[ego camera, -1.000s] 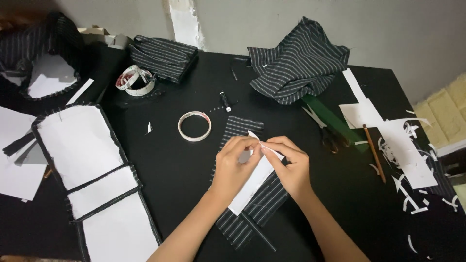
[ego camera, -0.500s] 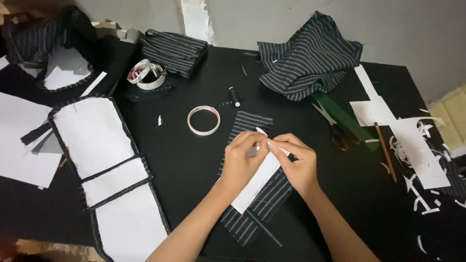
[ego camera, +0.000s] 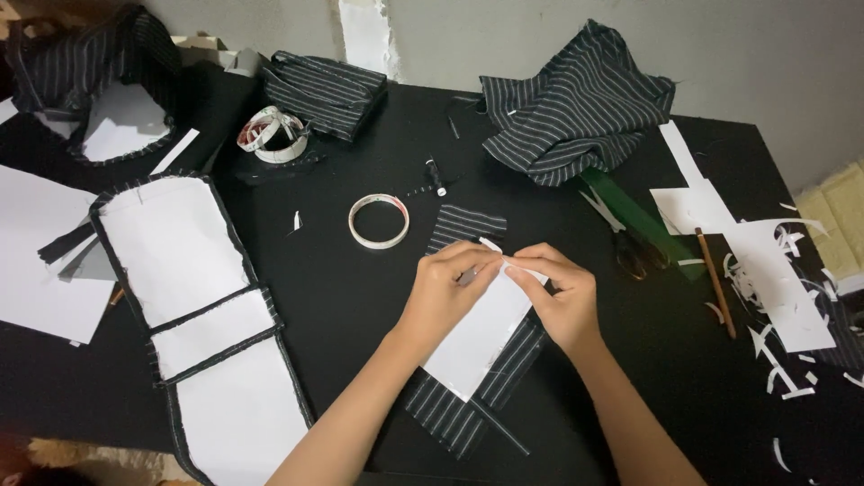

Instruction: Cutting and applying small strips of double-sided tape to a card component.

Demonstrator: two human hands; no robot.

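Note:
A long strip of black pinstriped fabric (ego camera: 468,225) lies on the black table (ego camera: 342,297) with a white paper piece (ego camera: 477,337) laid along it. My left hand (ego camera: 445,292) and my right hand (ego camera: 558,292) meet over the upper end of the paper. The fingertips of both hands pinch the paper's top edge against the fabric. A small grey object shows under my left fingers; I cannot tell what it is.
A roll of tape (ego camera: 379,220) lies left of the strip. Scissors (ego camera: 625,238), a green ruler (ego camera: 643,220) and a pencil (ego camera: 715,281) are to the right, beside paper scraps (ego camera: 783,288). Bunched striped cloth (ego camera: 576,103) sits at the back. Paper-backed fabric pieces (ego camera: 193,306) fill the left.
Both hands stay on the paper's upper end with only slight finger shifts. The view has drifted a little; nothing on the table has moved.

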